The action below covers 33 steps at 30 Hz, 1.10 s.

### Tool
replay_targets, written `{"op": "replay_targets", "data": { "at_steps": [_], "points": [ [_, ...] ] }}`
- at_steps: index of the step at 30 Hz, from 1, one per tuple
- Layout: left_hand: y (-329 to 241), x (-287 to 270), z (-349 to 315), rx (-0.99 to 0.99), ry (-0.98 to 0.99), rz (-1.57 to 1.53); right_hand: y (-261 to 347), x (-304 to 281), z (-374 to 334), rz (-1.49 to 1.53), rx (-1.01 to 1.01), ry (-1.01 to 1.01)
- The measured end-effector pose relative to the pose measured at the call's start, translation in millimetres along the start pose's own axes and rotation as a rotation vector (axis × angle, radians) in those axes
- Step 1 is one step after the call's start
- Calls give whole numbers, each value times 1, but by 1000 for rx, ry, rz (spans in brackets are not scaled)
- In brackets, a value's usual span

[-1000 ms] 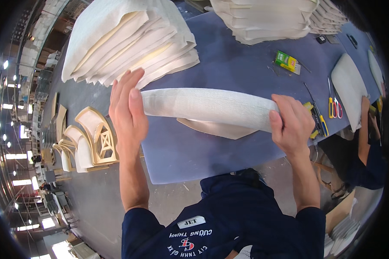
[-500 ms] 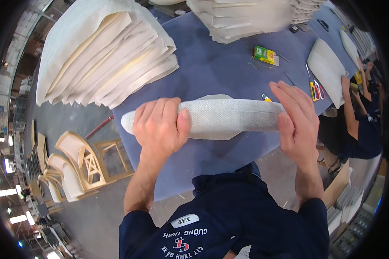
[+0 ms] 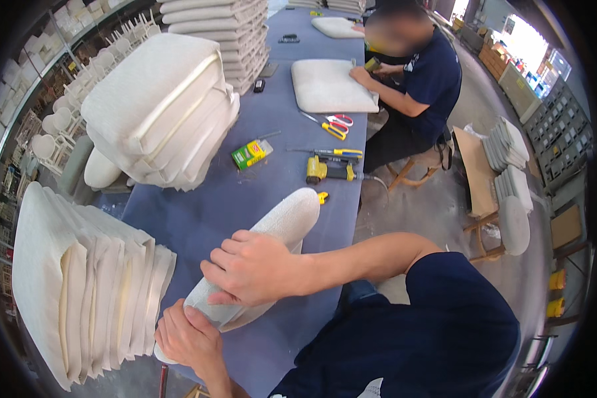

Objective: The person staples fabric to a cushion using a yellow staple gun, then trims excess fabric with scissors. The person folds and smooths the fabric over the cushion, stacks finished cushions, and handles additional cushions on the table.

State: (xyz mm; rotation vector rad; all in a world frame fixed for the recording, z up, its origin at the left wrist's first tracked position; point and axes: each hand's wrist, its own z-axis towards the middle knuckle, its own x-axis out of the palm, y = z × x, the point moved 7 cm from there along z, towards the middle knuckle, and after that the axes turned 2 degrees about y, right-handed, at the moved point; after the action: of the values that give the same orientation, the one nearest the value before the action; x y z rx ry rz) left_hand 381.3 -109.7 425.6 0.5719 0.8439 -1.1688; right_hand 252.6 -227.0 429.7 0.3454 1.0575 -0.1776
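Note:
A seat pad covered in pale grey woven fabric (image 3: 290, 213) stands tilted on its edge above the blue-grey table (image 3: 245, 199), slanting from near left to far right. My left hand (image 3: 191, 339) is closed around its near end. Across the middle of the pad's upper edge lies my right hand (image 3: 253, 268), fingers curled over the far side and thumb on the near side. Part of the pad's lower face is hidden behind my right forearm. A small yellow tool end (image 3: 323, 198) pokes out beside the pad's far tip.
Fabric-covered pads (image 3: 93, 285) are piled at the left, with another stack (image 3: 152, 106) beyond. A yellow air stapler (image 3: 328, 171), screwdriver (image 3: 348, 153), scissors (image 3: 341, 121) and green-yellow box (image 3: 251, 154) lie on the table. A co-worker (image 3: 411, 86) sits at the right edge, handling a pad (image 3: 328, 86).
The pad has swung from lying crosswise to a diagonal. My right hand has moved from its right end to its middle and curled over it. The view has turned toward the co-worker.

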Motion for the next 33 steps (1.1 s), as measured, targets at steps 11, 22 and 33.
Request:
{"op": "replay_targets", "data": {
  "at_steps": [11,22,33],
  "points": [
    [2,5,3,-44,120,-15,15,25,18,101,-25,127],
    [-12,-23,-13,206,-109,38,10,25,19,138,-28,14],
    [-25,-15,-42,95,-6,30,14,9,31,260,-209,600]
  ]
}}
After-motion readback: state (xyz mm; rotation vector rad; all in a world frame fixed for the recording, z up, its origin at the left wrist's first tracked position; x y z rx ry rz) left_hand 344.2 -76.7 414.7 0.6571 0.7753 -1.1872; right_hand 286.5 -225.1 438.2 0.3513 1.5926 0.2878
